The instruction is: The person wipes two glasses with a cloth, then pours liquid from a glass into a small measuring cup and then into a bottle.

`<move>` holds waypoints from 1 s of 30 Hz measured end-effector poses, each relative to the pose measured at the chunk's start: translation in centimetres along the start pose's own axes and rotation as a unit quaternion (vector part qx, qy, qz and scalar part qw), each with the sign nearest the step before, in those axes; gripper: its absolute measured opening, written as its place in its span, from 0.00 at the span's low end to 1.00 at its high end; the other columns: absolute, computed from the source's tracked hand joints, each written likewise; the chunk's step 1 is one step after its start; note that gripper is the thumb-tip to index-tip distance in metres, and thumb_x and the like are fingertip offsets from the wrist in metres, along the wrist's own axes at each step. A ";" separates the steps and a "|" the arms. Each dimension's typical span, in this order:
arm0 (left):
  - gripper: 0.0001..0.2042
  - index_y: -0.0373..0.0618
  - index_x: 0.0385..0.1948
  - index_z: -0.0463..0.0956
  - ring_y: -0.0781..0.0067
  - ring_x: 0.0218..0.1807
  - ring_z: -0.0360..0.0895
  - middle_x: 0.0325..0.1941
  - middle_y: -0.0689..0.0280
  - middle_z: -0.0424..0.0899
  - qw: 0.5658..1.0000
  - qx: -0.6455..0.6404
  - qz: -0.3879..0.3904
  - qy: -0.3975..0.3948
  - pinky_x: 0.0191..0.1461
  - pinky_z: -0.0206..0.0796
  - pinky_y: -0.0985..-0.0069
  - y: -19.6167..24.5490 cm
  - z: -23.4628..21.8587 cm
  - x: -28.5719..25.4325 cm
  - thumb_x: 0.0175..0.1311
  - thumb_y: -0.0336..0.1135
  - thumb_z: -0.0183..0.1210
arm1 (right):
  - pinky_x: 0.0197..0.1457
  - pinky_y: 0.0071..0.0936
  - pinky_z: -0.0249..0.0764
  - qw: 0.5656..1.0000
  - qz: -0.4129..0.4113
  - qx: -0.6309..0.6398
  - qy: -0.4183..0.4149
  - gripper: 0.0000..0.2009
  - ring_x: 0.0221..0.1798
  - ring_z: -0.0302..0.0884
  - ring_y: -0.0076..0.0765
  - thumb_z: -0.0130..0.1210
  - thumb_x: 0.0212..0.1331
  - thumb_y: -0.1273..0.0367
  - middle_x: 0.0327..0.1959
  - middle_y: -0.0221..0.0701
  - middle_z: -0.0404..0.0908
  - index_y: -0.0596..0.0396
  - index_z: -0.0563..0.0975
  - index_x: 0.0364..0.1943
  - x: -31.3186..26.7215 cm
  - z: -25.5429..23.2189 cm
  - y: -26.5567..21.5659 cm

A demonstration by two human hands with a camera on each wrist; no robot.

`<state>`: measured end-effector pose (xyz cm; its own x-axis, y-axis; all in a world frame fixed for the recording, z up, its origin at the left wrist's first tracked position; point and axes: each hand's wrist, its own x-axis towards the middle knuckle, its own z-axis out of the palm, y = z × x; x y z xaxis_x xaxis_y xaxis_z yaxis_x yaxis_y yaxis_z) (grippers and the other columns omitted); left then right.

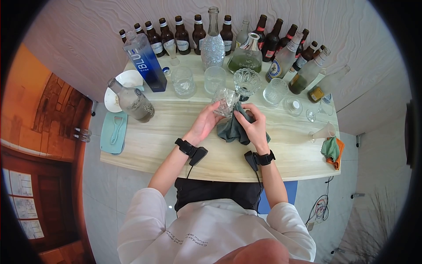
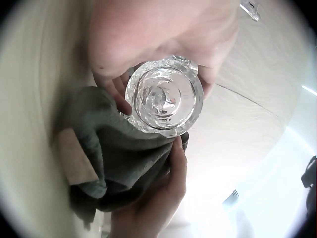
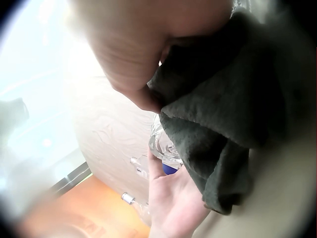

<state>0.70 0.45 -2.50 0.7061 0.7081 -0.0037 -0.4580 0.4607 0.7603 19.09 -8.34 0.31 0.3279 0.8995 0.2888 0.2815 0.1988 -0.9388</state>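
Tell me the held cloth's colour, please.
The cloth is grey-green, seen best in the head view.

Pale wood-grained wall (image 1: 101,26) behind, grey tiled floor (image 1: 101,189) below.

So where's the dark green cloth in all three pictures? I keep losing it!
Head view: the dark green cloth is just right of the middle, in the right hand's grip.
Left wrist view: it is left of the middle, mostly in the lower half.
Right wrist view: it is big and dark, right of the middle.
Shared landmark: the clear glass held by the left hand.
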 end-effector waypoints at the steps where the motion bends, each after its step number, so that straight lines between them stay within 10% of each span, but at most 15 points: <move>1: 0.32 0.41 0.74 0.62 0.67 0.74 0.68 0.73 0.61 0.72 1.000 -0.004 0.004 0.005 0.79 0.57 0.62 0.0 0.1 0.0 0.76 0.51 0.55 | 0.30 0.22 0.58 1.000 0.000 0.008 0.005 0.10 0.26 0.58 0.17 0.71 0.58 0.72 0.25 0.23 0.70 0.59 0.83 0.42 0.0 0.0 0.0; 18: 0.42 0.42 0.76 0.59 0.69 0.71 0.72 0.70 0.64 0.74 0.997 0.045 -0.046 -0.038 0.75 0.63 0.65 0.8 2.2 -0.9 0.65 0.53 0.67 | 0.33 0.15 0.66 0.985 0.052 0.134 0.097 0.12 0.30 0.72 0.11 0.65 0.68 0.71 0.27 0.23 0.83 0.61 0.80 0.51 0.3 -0.2 -1.2; 30: 0.33 0.44 0.71 0.66 0.70 0.69 0.71 0.70 0.63 0.75 1.000 0.019 -0.007 -0.014 0.75 0.59 0.65 0.0 0.9 -0.4 0.74 0.59 0.55 | 0.34 0.13 0.65 0.999 0.023 0.005 -0.028 0.10 0.31 0.71 0.09 0.65 0.66 0.74 0.28 0.20 0.82 0.60 0.80 0.49 0.2 -0.8 0.1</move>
<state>0.87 -0.32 -1.89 0.7281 0.6854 0.0032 -0.4269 0.4498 0.7845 19.93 -8.43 0.40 0.2894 0.9281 0.2344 0.2588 0.1599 -0.9526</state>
